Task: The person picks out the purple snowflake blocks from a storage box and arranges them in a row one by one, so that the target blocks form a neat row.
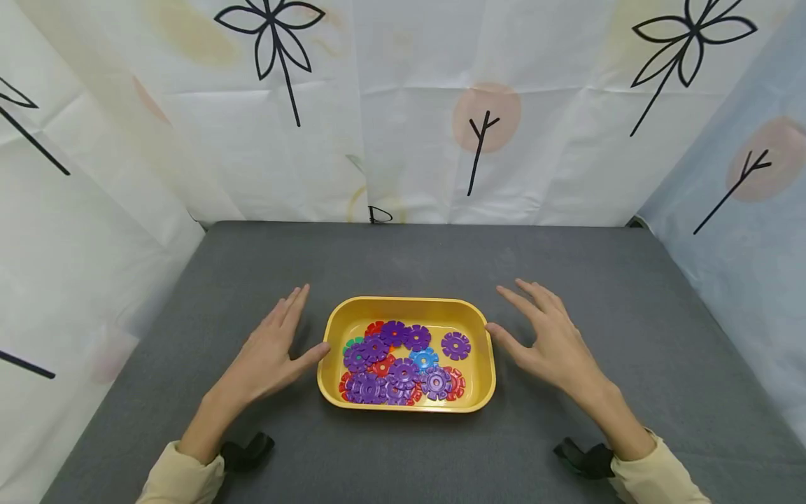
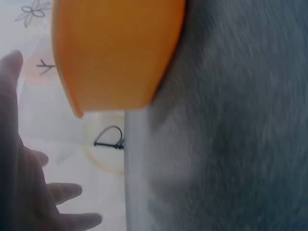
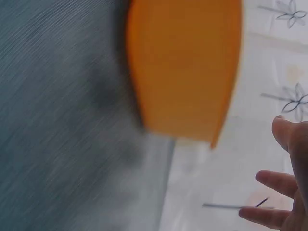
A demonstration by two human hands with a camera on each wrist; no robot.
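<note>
A yellow tray [image 1: 406, 305] sits on the grey table, holding a heap of notched plastic discs, mostly purple. Among them are red discs [image 1: 382, 365], a blue disc [image 1: 424, 359] and a bit of green at the left. One purple disc [image 1: 456, 346] lies apart at the tray's right end. My left hand [image 1: 271, 346] is beside the tray with fingers extended, thumb tip right at the left rim. On the other side my right hand [image 1: 554, 336] has its fingers spread, thumb tip by the right rim. Both wrist views show the tray's outer wall [image 2: 115, 57], [image 3: 185, 72] near the fingers.
The grey cloth-covered table [image 1: 415, 259] reaches back to a white curtain [image 1: 409, 154] printed with plants. More curtain hangs at the left and right sides. Black straps [image 1: 248, 451] are at both wrists, next to the cream sleeves [image 1: 185, 476].
</note>
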